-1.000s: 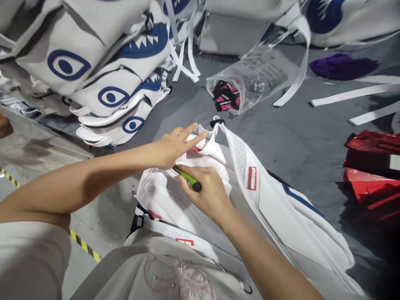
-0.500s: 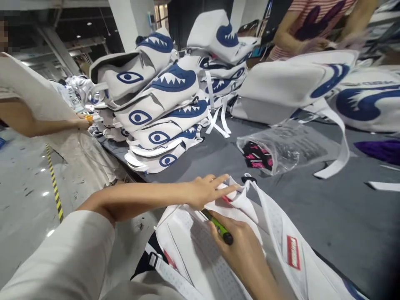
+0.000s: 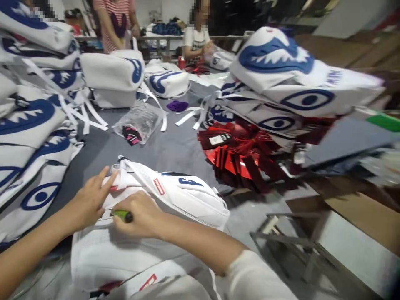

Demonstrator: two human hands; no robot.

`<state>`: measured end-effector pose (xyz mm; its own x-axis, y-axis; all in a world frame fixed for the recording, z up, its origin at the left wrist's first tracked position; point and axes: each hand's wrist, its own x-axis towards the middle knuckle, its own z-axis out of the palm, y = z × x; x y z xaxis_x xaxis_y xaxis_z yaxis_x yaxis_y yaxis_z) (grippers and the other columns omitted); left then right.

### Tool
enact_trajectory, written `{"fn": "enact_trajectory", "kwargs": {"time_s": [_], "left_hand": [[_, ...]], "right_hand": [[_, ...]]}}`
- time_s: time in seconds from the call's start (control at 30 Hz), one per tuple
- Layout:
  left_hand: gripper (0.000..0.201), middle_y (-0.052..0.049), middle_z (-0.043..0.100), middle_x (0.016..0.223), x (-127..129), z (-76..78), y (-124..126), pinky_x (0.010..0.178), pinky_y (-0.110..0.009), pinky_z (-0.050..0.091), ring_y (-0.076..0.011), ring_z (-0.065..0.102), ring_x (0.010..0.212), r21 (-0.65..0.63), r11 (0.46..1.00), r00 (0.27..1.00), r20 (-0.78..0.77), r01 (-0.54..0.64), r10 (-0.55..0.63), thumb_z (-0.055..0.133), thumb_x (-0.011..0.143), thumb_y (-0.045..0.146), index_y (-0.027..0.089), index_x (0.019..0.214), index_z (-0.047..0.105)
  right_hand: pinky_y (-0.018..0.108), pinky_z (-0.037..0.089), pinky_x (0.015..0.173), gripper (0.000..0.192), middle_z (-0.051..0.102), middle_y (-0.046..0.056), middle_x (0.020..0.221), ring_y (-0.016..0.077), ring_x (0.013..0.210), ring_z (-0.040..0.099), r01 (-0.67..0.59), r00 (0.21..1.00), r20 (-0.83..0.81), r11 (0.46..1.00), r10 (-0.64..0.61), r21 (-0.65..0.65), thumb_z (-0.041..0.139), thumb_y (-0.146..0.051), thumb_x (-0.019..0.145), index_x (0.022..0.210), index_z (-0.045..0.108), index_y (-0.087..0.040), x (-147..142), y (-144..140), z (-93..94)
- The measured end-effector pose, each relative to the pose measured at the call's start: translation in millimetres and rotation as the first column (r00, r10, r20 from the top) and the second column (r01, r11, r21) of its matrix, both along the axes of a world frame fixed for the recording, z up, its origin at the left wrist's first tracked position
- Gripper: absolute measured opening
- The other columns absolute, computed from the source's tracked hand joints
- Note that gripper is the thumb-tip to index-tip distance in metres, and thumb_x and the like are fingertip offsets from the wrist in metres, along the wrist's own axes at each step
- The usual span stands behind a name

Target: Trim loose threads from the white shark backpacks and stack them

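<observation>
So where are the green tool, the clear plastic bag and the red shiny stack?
green tool (image 3: pixel 122 215), head view, its visible barrel.
clear plastic bag (image 3: pixel 140 121), head view, its middle.
red shiny stack (image 3: pixel 246 160), head view, its top.

Your hands are bare: left hand (image 3: pixel 89 202) at nine o'clock, right hand (image 3: pixel 140 214) beside it. Your left forearm is uncovered, while a white sleeve (image 3: pixel 250 277) wraps your right arm toward five o'clock

Long grey cloth-covered worktable (image 3: pixel 175 152) fills middle; second pale table (image 3: pixel 162 38) behind it at far end. Glossy grey concrete floor (image 3: pixel 281 266) at lower right, bare metal frame (image 3: pixel 281 237) standing on it. Brown cardboard sheet (image 3: pixel 362 212) just beside frame. Far background dark, blurred
</observation>
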<state>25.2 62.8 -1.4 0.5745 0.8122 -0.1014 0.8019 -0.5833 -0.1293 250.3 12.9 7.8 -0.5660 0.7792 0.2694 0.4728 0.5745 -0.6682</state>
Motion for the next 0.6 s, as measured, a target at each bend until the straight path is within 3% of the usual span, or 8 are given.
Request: {"fn": "enact_trajectory", "kwargs": {"time_s": [0.07, 0.13, 0.17, 0.23, 0.27, 0.33, 0.47, 0.6], "left_hand": [[0.104, -0.022, 0.008, 0.167, 14.3, 9.5, -8.3, 0.106, -0.051, 0.047, -0.0423, 0.035, 0.145, -0.068, 0.996, 0.998, -0.041, -0.057, 0.054, 0.058, 0.078, 0.009, 0.023, 0.162, -0.001], [0.105, -0.02, 0.004, 0.168, 29.5, 18.7, -11.3, 0.105, -0.049, 0.048, -0.0402, 0.031, 0.147, -0.133, 0.982, 0.989, -0.077, -0.132, 0.123, 0.057, 0.077, 0.007, 0.026, 0.161, -0.004], [0.106, -0.019, 0.003, 0.168, 35.7, 22.6, -11.2, 0.104, -0.049, 0.048, -0.0392, 0.03, 0.148, -0.157, 0.974, 0.984, -0.091, -0.165, 0.152, 0.056, 0.077, 0.005, 0.027, 0.161, -0.004], [0.106, -0.019, 0.002, 0.169, 44.8, 29.3, -10.7, 0.105, -0.048, 0.048, -0.0376, 0.03, 0.148, -0.194, 0.957, 0.973, -0.118, -0.216, 0.196, 0.053, 0.076, 0.001, 0.028, 0.161, -0.002], [0.105, -0.018, 0.003, 0.169, 47.8, 32.1, -10.9, 0.105, -0.048, 0.047, -0.0372, 0.031, 0.148, -0.209, 0.95, 0.97, -0.128, -0.231, 0.208, 0.052, 0.075, 0.0, 0.028, 0.162, 0.0], [0.104, -0.018, 0.004, 0.169, 51.8, 36.5, -12.2, 0.105, -0.048, 0.047, -0.0371, 0.031, 0.148, -0.232, 0.942, 0.967, -0.128, -0.244, 0.219, 0.05, 0.074, -0.003, 0.027, 0.162, 0.003], [0.109, -0.017, 0.003, 0.169, 54.2, 39.1, -11.6, 0.105, -0.052, 0.047, -0.0386, 0.028, 0.15, -0.291, 0.923, 0.968, -0.1, -0.251, 0.231, 0.049, 0.067, -0.005, 0.028, 0.162, 0.007], [0.116, -0.018, 0.007, 0.168, 54.5, 33.3, -4.0, 0.103, -0.054, 0.048, -0.0401, 0.032, 0.148, -0.333, 0.905, 0.964, -0.109, -0.264, 0.241, 0.055, 0.062, -0.003, 0.03, 0.162, 0.007]], "right_hand": [[0.029, 0.048, 0.086, 0.013, 0.075, 0.003, 0.088, 0.0166, 0.084, 0.067, -0.018, 0.97, -0.24, 0.996, 0.039, 0.091, 0.055, -0.021, 0.084, 0.086, 0.068, -0.021, 32.3, 1.2, 15.7], [0.034, 0.046, 0.097, 0.024, 0.074, 0.005, 0.101, 0.0179, 0.095, 0.068, 0.139, 0.94, -0.332, 0.976, -0.077, 0.168, 0.047, -0.015, 0.085, 0.098, 0.067, -0.02, 64.3, 25.5, 24.3], [0.036, 0.045, 0.098, 0.028, 0.073, 0.006, 0.103, 0.0193, 0.098, 0.067, 0.252, 0.947, -0.251, 0.949, -0.201, 0.191, 0.045, -0.012, 0.085, 0.102, 0.066, -0.02, 75.3, 45.8, 24.4], [0.036, 0.047, 0.092, 0.032, 0.071, 0.01, 0.11, 0.0231, 0.102, 0.066, 0.37, 0.9, 0.14, 0.893, -0.413, 0.256, 0.044, -0.009, 0.087, 0.109, 0.066, -0.017, 82.8, 95.3, 16.0], [0.036, 0.047, 0.089, 0.033, 0.069, 0.012, 0.114, 0.0245, 0.102, 0.066, 0.347, 0.834, 0.344, 0.895, -0.432, 0.282, 0.045, -0.009, 0.089, 0.113, 0.065, -0.016, 79.6, 121.5, 8.3], [0.035, 0.048, 0.088, 0.032, 0.067, 0.015, 0.119, 0.0254, 0.105, 0.065, 0.233, 0.744, 0.564, 0.93, -0.358, 0.283, 0.046, -0.007, 0.092, 0.116, 0.066, -0.014, 63.6, 171.6, -10.5], [0.038, 0.05, 0.096, 0.027, 0.063, 0.014, 0.126, 0.0247, 0.116, 0.06, 0.077, 0.696, 0.671, 0.955, -0.257, 0.286, 0.054, -0.016, 0.098, 0.122, 0.063, -0.012, 24.3, 251.1, -43.3], [0.045, 0.055, 0.094, 0.038, 0.062, 0.012, 0.126, 0.0243, 0.111, 0.062, 0.055, 0.6, 0.764, 0.965, -0.237, 0.256, 0.065, -0.036, 0.096, 0.125, 0.061, -0.013, 12.0, 293.3, -66.2]]}}
